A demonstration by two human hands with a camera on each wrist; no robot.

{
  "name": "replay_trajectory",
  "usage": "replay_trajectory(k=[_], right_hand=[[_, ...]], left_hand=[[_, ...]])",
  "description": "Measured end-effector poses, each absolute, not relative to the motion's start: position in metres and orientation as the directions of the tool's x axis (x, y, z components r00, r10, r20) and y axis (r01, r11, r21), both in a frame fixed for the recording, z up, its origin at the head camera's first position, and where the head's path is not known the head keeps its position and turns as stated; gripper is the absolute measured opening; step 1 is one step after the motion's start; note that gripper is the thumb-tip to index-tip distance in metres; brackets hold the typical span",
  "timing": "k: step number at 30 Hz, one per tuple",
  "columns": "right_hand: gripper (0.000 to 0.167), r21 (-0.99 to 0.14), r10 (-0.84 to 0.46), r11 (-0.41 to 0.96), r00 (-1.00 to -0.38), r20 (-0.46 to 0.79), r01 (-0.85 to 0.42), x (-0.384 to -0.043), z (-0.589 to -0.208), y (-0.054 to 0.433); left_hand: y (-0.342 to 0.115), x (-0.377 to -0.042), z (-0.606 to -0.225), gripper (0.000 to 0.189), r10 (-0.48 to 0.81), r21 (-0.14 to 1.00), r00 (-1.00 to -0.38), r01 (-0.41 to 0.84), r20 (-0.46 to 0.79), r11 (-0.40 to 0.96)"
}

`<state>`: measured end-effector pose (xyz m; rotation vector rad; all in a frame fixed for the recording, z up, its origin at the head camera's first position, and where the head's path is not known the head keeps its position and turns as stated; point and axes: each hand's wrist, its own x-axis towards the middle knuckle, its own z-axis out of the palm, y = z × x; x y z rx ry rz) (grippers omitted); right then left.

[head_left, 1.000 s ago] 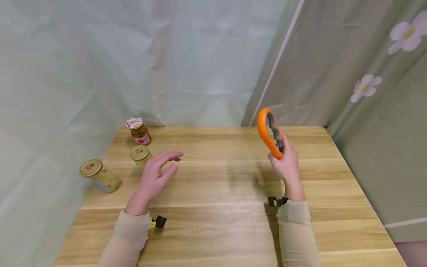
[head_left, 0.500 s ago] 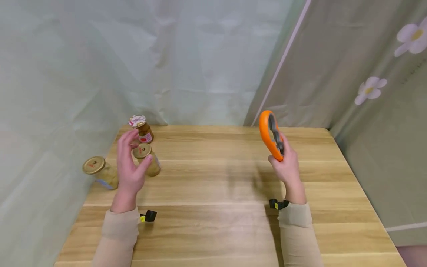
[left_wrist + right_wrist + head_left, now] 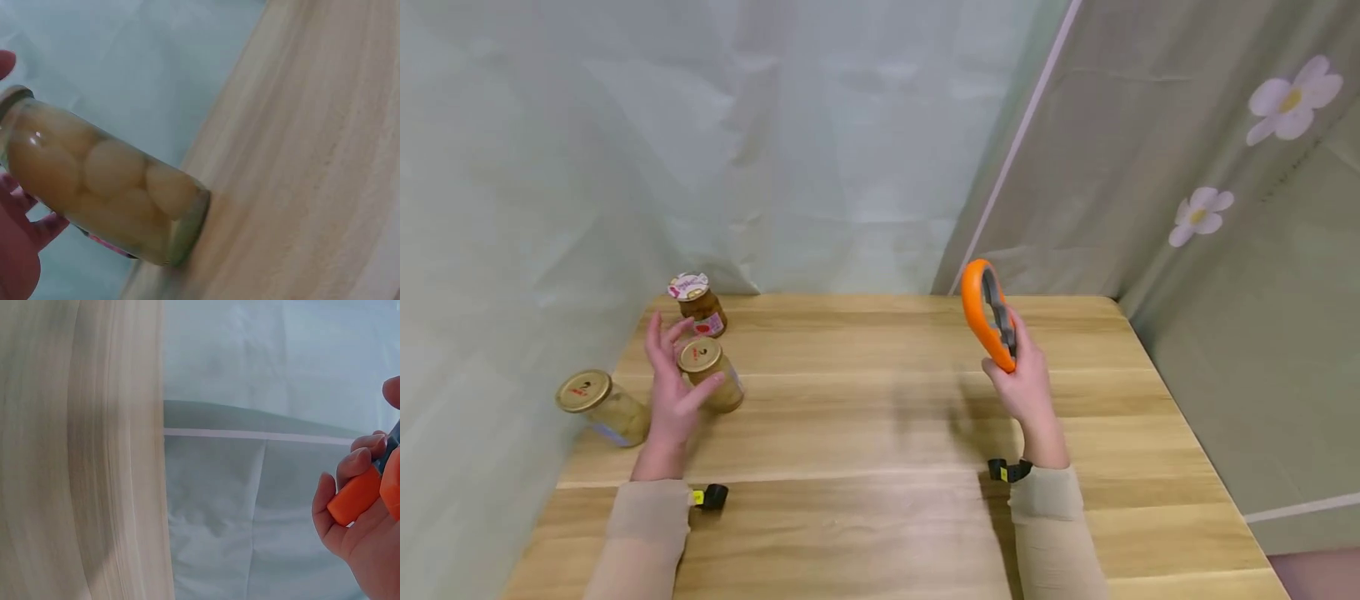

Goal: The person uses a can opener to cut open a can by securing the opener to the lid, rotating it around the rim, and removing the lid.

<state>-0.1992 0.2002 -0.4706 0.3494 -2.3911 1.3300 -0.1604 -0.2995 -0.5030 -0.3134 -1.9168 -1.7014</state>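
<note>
Near the left edge of the worktop, the left hand has its fingers spread, loosely curved beside an upright gold-lidded jar of pale round pieces; whether they touch it I cannot tell. This jar stands just in front of a brown jar with a pink-and-white lid at the back left corner, a second gold-lidded jar by the left edge, while the right hand, raised above the worktop towards its back edge, right of the middle, grasps an orange-and-grey looped tool with curled fingers

The left hand has shifted leftward, thumb and fingers now spread about the middle jar.
</note>
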Motion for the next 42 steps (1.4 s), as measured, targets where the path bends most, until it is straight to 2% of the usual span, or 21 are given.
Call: replay_trajectory(k=[5,10,18,27,32,36,42], right_hand=[[0.084,-0.768,0.000,0.521,-0.900,0.436,-0.372,-0.199,-0.468,0.205],[0.086,-0.765,0.009,0.522,-0.894,0.448,-0.378,-0.201,-0.465,0.211],[0.088,-0.773,0.008,0.497,-0.888,0.459,-0.395,-0.201,-0.464,0.205],[0.088,-0.773,0.034,0.482,-0.873,0.487,-0.412,-0.197,-0.458,0.208],[0.088,-0.772,0.018,0.490,-0.881,0.472,-0.404,-0.196,-0.456,0.209],[0.085,-0.757,-0.001,0.500,-0.874,0.486,-0.421,-0.197,-0.455,0.212],[0.062,-0.682,-0.055,0.574,-0.852,0.520,-0.453,-0.195,-0.456,0.215]], left_hand=[[-0.296,-0.159,-0.515,0.118,-0.192,0.923,-0.903,0.378,0.385,0.071],[-0.293,-0.157,-0.523,0.118,-0.166,0.955,-0.940,0.294,0.297,0.046],[-0.306,-0.157,-0.525,0.115,-0.108,0.953,-0.947,0.303,0.303,0.018],[-0.306,-0.162,-0.538,0.117,-0.065,0.937,-0.937,0.339,0.344,0.082],[-0.307,-0.162,-0.543,0.107,-0.094,0.934,-0.931,0.345,0.353,0.094],[-0.306,-0.161,-0.543,0.089,-0.100,0.933,-0.935,0.322,0.340,0.161],[-0.304,-0.160,-0.537,0.056,-0.120,0.921,-0.951,0.236,0.284,0.309]])
